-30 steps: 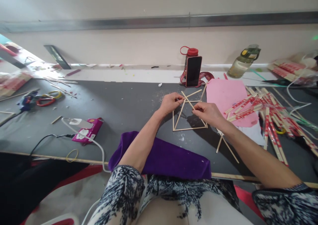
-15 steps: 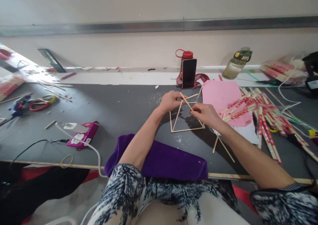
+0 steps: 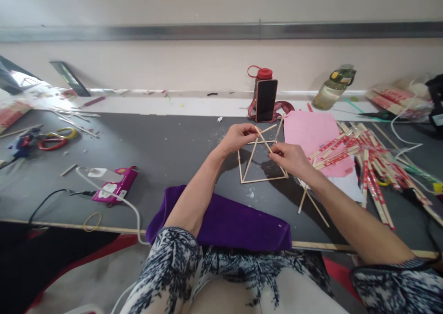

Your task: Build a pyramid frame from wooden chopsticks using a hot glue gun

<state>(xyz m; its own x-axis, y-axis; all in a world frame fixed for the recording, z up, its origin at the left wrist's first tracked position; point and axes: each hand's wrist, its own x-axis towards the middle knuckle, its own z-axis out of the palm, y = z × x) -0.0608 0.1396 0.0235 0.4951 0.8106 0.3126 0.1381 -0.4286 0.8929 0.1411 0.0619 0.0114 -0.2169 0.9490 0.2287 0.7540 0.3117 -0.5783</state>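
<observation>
A frame of joined wooden chopsticks (image 3: pixel 265 180) stands on the grey table, with sticks slanting up from its base. At its upper part, the fingers of my left hand (image 3: pixel 238 138) are closed around the sticks near a crossing point. My right hand (image 3: pixel 290 158) pinches the lower end of a slanted chopstick (image 3: pixel 263 140), whose upper end is by my left fingertips. My fingers partly hide the joints. Two loose chopsticks (image 3: pixel 302 199) lie crossed below my right wrist.
Wrapped chopsticks (image 3: pixel 372 184) are heaped at right, partly over pink paper (image 3: pixel 304 134). Behind stand a phone (image 3: pixel 266 100), a red-capped bottle (image 3: pixel 265 73) and a green-lidded bottle (image 3: pixel 328 92). A purple cloth (image 3: pixel 238 221) lies in front; scissors (image 3: pixel 51 143) and a magenta pack (image 3: pixel 116 184) are left.
The whole view has shifted slightly. Both hands keep their grip on the sticks, and the frame stands nearly as before.
</observation>
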